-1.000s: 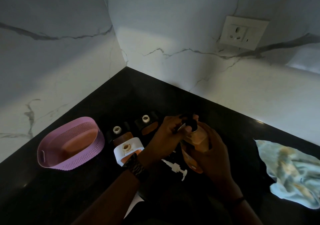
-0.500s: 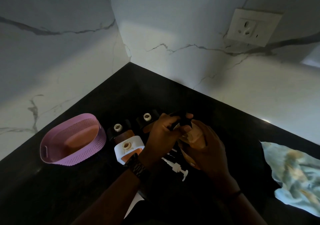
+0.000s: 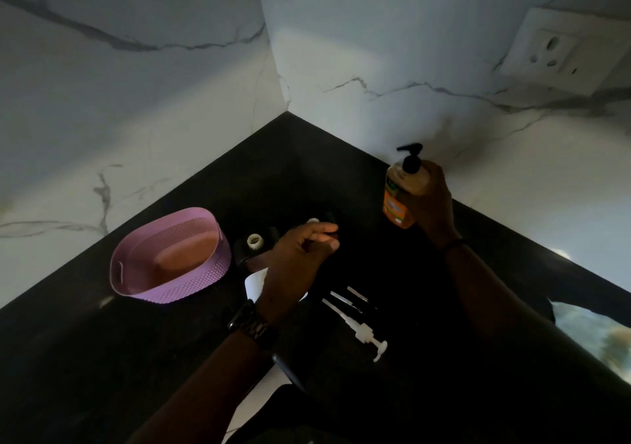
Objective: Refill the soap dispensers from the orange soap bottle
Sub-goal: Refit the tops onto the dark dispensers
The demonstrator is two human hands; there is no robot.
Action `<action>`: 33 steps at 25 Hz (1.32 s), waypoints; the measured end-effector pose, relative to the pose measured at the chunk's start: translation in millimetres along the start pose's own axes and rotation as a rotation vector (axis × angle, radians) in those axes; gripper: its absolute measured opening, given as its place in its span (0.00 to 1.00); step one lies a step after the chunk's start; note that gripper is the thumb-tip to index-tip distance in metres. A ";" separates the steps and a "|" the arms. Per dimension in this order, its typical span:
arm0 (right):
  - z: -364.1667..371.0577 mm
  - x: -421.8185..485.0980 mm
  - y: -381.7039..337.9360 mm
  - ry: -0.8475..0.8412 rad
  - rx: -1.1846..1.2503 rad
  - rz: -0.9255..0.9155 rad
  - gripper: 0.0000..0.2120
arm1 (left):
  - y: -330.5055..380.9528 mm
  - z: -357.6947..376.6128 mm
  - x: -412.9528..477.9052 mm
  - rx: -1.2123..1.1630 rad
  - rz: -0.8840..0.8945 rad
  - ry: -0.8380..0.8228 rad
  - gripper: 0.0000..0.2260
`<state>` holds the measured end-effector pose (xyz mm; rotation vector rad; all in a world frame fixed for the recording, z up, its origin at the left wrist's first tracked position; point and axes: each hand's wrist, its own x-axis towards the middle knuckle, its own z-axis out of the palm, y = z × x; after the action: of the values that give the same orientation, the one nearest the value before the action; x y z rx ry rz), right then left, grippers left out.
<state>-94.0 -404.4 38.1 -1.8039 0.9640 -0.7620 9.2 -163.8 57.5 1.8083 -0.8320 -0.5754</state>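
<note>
My right hand [image 3: 431, 201] grips the orange soap bottle [image 3: 396, 201], upright at the back of the black counter with its black pump on top. My left hand [image 3: 297, 259] hovers over the dispensers with fingers loosely curled, holding nothing I can see. A dark dispenser [image 3: 254, 247] with an open white neck stands left of that hand. A second open neck [image 3: 312, 220] peeks out behind the fingers. A white dispenser [image 3: 254, 285] is mostly hidden under the hand. A white pump head [image 3: 363, 334] and dark pump tubes [image 3: 355, 298] lie on the counter in front.
A pink perforated basket [image 3: 170, 256] sits at the left of the counter [image 3: 102, 358]. A pale cloth [image 3: 601, 334] lies at the far right edge. Marble walls meet in a corner behind, with a wall socket [image 3: 560, 54] at upper right.
My right hand has carried the orange bottle, pump fitted, back and to the right, standing it up. My left hand has let go of the pump and dropped toward the dispensers.
</note>
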 end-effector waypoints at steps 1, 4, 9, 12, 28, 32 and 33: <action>2.1 6.5 1.1 -0.013 -0.015 -0.035 0.19 | -2.1 -4.5 -2.3 0.035 -0.014 0.012 0.11; 0.2 16.9 7.7 -0.088 -0.092 -0.061 0.23 | -10.1 -19.3 -14.2 0.155 0.014 0.031 0.08; -7.2 -58.3 36.7 0.006 -0.212 0.000 0.34 | -57.1 -49.2 -40.0 0.548 -0.044 -0.065 0.26; -2.1 -128.7 58.9 -0.242 -0.279 0.130 0.30 | -82.4 -60.6 -54.4 0.617 -0.038 -0.096 0.44; 2.7 -181.4 80.0 -0.405 -0.447 0.224 0.15 | -112.8 -89.8 -46.8 0.247 -0.128 -0.167 0.29; 10.5 -185.0 48.4 -0.278 -0.227 0.173 0.14 | -114.0 -89.5 -48.5 0.212 -0.113 -0.152 0.32; 14.4 -185.7 37.7 -0.269 -0.172 0.163 0.14 | -115.7 -89.6 -48.6 0.208 -0.121 -0.150 0.33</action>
<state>-186.2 -248.5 -19.3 -1.8898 1.0051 -0.3325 73.3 -45.0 -17.0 2.0339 -0.9156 -0.7323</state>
